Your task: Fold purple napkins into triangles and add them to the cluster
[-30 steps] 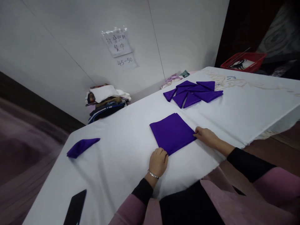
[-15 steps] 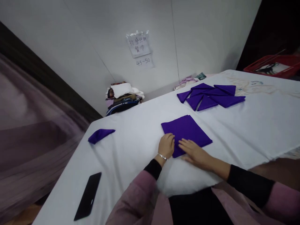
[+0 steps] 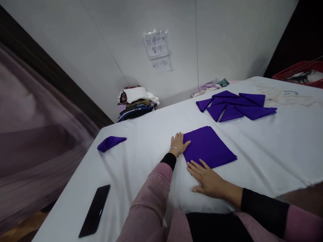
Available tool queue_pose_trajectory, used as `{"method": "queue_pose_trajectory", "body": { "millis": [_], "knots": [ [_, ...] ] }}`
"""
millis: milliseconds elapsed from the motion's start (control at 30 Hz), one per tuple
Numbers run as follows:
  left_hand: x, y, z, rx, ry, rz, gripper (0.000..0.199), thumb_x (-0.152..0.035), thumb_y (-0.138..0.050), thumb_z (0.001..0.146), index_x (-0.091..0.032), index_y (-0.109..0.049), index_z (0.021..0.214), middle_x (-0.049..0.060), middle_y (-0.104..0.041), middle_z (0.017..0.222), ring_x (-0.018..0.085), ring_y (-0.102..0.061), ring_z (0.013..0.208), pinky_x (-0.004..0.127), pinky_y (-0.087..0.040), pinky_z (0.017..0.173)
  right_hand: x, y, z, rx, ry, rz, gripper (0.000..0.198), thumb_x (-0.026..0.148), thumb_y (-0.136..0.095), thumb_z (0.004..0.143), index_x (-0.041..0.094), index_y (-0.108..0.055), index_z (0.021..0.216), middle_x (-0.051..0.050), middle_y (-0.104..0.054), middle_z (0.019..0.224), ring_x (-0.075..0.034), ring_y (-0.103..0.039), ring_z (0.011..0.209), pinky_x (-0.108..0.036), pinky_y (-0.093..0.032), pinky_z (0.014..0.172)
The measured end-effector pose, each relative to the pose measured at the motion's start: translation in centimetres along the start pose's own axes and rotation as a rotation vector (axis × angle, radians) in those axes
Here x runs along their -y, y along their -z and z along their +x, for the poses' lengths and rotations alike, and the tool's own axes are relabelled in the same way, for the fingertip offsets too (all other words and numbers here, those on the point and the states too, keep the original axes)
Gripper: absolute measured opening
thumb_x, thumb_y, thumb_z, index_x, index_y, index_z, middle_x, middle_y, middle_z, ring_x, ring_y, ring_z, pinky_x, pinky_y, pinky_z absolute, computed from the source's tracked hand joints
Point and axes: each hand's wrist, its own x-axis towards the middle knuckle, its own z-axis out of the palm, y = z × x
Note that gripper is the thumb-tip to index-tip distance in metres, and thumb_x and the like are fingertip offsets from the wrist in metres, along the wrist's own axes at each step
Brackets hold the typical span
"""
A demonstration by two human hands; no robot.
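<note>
A purple cloth napkin (image 3: 208, 146), folded into a flat four-sided shape, lies on the white tablecloth in front of me. My left hand (image 3: 179, 143) rests at its left edge, fingers spread and the thumb over the fabric. At the near edge my right hand (image 3: 205, 178) lies flat with fingers apart, the fingertips touching the cloth. Neither hand grips anything. Several purple napkins folded into triangles (image 3: 234, 104) overlap in a group at the far right. One more folded purple napkin (image 3: 111, 143) lies alone on the left.
A black phone-like slab (image 3: 95, 211) lies near the left table edge. Behind the white-covered table (image 3: 146, 161) are a stack of folded clothes (image 3: 137, 102) and a smaller fabric pile (image 3: 207, 88). A red basket (image 3: 290, 71) stands at far right; handwritten sheets (image 3: 157, 45) hang on the wall.
My left hand has moved up along the napkin's left edge and spread its fingers. My right hand has slid down toward the near edge, uncovering more cloth. The view has shifted slightly.
</note>
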Motion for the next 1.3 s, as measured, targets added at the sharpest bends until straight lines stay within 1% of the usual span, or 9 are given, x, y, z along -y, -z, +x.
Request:
{"method": "queue_pose_trajectory", "body": {
  "millis": [300, 533, 633, 700, 767, 833, 933, 1067, 1300],
  "knots": [
    [0.5, 0.5, 4.2, -0.018, 0.156, -0.008, 0.080, -0.071, -0.018, 0.082, -0.020, -0.024, 0.143, 0.007, -0.010, 0.154, 0.029, -0.002, 0.140, 0.059, -0.002, 0.110, 0.5, 0.8, 0.2, 0.028, -0.006, 0.067, 0.088, 0.068, -0.044, 0.079, 0.020, -0.014, 0.147, -0.014, -0.019, 0.151, -0.030, -0.011, 0.139, -0.053, 0.000, 0.110],
    [0.6, 1.5, 5.0, -0.061, 0.237, -0.099, 0.068, -0.061, -0.021, 0.088, -0.020, -0.027, 0.141, 0.009, -0.017, 0.152, 0.028, -0.011, 0.140, 0.058, -0.011, 0.109, 0.4, 0.8, 0.3, 0.047, -0.001, 0.091, 0.089, 0.068, -0.043, 0.079, 0.018, -0.015, 0.147, -0.015, -0.018, 0.151, -0.030, -0.007, 0.139, -0.053, 0.002, 0.110],
    [-0.1, 2.1, 3.3, -0.183, 0.181, -0.192, 0.058, -0.055, -0.031, 0.090, -0.019, -0.039, 0.134, 0.012, -0.031, 0.147, 0.025, -0.025, 0.136, 0.049, -0.022, 0.109, 0.4, 1.1, 0.2, 0.024, 0.007, 0.134, 0.087, 0.065, -0.045, 0.081, 0.017, -0.014, 0.147, -0.014, -0.018, 0.151, -0.028, -0.009, 0.139, -0.052, -0.002, 0.111],
    [-0.9, 2.0, 0.9, -0.288, 0.022, -0.227, 0.047, -0.048, -0.042, 0.089, -0.017, -0.051, 0.123, 0.012, -0.046, 0.136, 0.023, -0.039, 0.127, 0.040, -0.030, 0.106, -0.1, 1.3, -0.4, -0.060, 0.002, 0.164, 0.078, 0.058, -0.044, 0.085, 0.018, -0.018, 0.146, -0.013, -0.023, 0.150, -0.026, -0.014, 0.139, -0.050, -0.008, 0.111],
    [-1.9, 1.6, -2.2, -0.351, -0.171, -0.253, 0.035, -0.041, -0.049, 0.088, -0.017, -0.059, 0.110, 0.010, -0.059, 0.119, 0.021, -0.050, 0.113, 0.036, -0.037, 0.099, -1.2, 1.7, -1.6, -0.228, -0.027, 0.162, 0.056, 0.044, -0.040, 0.091, 0.021, -0.032, 0.141, -0.010, -0.036, 0.145, -0.023, -0.025, 0.136, -0.050, -0.015, 0.111],
    [-2.9, 1.0, -5.6, -0.356, -0.324, -0.276, 0.028, -0.039, -0.053, 0.086, -0.018, -0.061, 0.102, 0.007, -0.062, 0.104, 0.021, -0.054, 0.100, 0.037, -0.042, 0.090, -2.9, 2.3, -3.6, -0.449, -0.112, 0.125, 0.039, 0.032, -0.035, 0.093, 0.024, -0.050, 0.128, -0.007, -0.053, 0.131, -0.021, -0.039, 0.128, -0.050, -0.024, 0.108],
    [-3.9, 0.2, -10.1, -0.287, -0.463, -0.288, 0.026, -0.041, -0.058, 0.083, -0.020, -0.062, 0.097, 0.006, -0.062, 0.095, 0.021, -0.055, 0.090, 0.038, -0.043, 0.081, -5.7, 3.9, -7.2, -0.688, -0.329, 0.059, 0.033, 0.028, -0.034, 0.092, 0.025, -0.062, 0.109, -0.008, -0.064, 0.112, -0.021, -0.054, 0.112, -0.046, -0.041, 0.097],
    [-4.2, -0.4, -13.0, -0.252, -0.495, -0.247, 0.017, -0.032, -0.062, 0.080, -0.021, -0.063, 0.093, 0.006, -0.061, 0.092, 0.021, -0.053, 0.087, 0.038, -0.042, 0.076, -8.1, 5.8, -10.6, -0.663, -0.511, -0.023, 0.030, 0.027, -0.039, 0.088, 0.024, -0.066, 0.101, -0.007, -0.066, 0.105, -0.023, -0.058, 0.102, -0.044, -0.048, 0.089],
    [-4.2, -0.5, -13.2, -0.280, -0.483, -0.204, 0.006, -0.020, -0.055, 0.083, -0.019, -0.061, 0.085, 0.005, -0.060, 0.086, 0.020, -0.051, 0.083, 0.036, -0.045, 0.074, -9.0, 5.4, -10.3, -0.533, -0.463, -0.111, 0.031, 0.023, -0.039, 0.088, 0.018, -0.068, 0.100, -0.009, -0.065, 0.104, -0.022, -0.057, 0.099, -0.038, -0.049, 0.086]
  ]
}}
